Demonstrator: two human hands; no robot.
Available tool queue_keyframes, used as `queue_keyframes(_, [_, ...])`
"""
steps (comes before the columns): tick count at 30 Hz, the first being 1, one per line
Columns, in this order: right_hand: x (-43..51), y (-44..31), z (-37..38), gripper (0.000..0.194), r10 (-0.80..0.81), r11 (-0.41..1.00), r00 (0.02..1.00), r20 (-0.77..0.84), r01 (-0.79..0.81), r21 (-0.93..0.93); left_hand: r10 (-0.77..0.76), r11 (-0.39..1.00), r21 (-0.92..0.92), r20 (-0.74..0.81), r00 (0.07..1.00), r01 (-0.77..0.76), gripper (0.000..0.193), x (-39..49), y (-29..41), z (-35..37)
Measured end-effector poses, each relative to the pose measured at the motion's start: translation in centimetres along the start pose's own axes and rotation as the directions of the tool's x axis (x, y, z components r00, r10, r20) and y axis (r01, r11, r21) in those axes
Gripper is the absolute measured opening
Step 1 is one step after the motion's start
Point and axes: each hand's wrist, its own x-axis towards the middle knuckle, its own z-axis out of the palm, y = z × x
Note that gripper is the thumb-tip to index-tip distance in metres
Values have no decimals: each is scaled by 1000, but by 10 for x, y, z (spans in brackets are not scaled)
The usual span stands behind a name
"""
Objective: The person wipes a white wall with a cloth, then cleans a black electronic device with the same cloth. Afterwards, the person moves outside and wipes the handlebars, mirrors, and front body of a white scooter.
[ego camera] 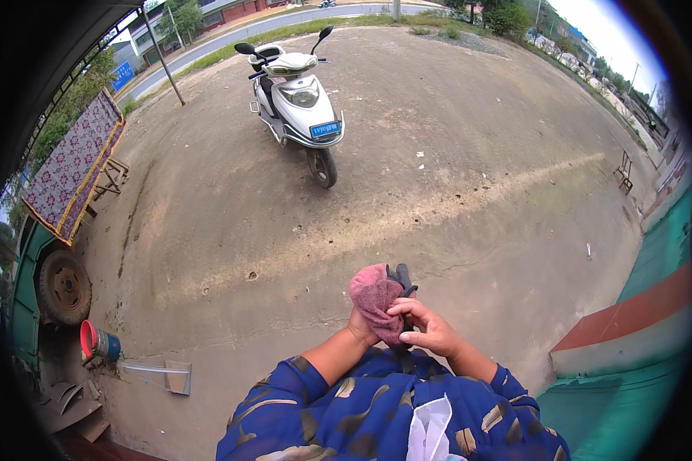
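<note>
A folded pink terry cloth [376, 298] is in my left hand [362, 327], whose fingers are mostly hidden under it. Against the cloth's right side lies a black item [403, 278], perhaps a glove; its full shape is covered. My right hand [435, 331] rests its bent fingertips on the edge of the cloth and the dark item, thumb held lower. Whether these fingers grip or only touch cannot be told. Both hands are in front of my waist, over a blue patterned garment [346, 415].
A white scooter [305, 106] stands ahead on the concrete yard [467, 144]. To the left are a patterned cloth [75, 167] over a rack, a green vehicle's wheel [65, 287], a bucket [107, 346] and a metal-edged piece [176, 377]. A green and red-brown structure [628, 311] borders the right; a wooden chair [625, 173] stands beyond.
</note>
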Motion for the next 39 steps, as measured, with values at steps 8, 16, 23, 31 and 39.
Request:
queue_keyframes(8, [136, -1, -196, 61, 121, 955, 911, -395, 2, 296, 294, 923, 233, 91, 952, -307, 42, 222, 76, -2])
queue_keyframes(16, [354, 46, -283, 75, 177, 958, 981, -83, -152, 241, 599, 242, 864, 225, 768, -442, 54, 387, 164, -17])
queue_keyframes(23, [535, 70, -391, 38, 325, 680, 941, -96, -162, 715, 467, -146, 966, 257, 846, -212, 41, 531, 313, -34])
queue_keyframes(31, [662, 54, -548, 42, 269, 685, 933, -238, -12, 728, 271, -88, 983, 177, 946, -159, 37, 714, 443, -38])
queue_keyframes(39, [834, 63, -712, 42, 243, 714, 931, -272, 18, 700, 527, 245, 967, -73, 847, -69, 43, 886, 557, -103])
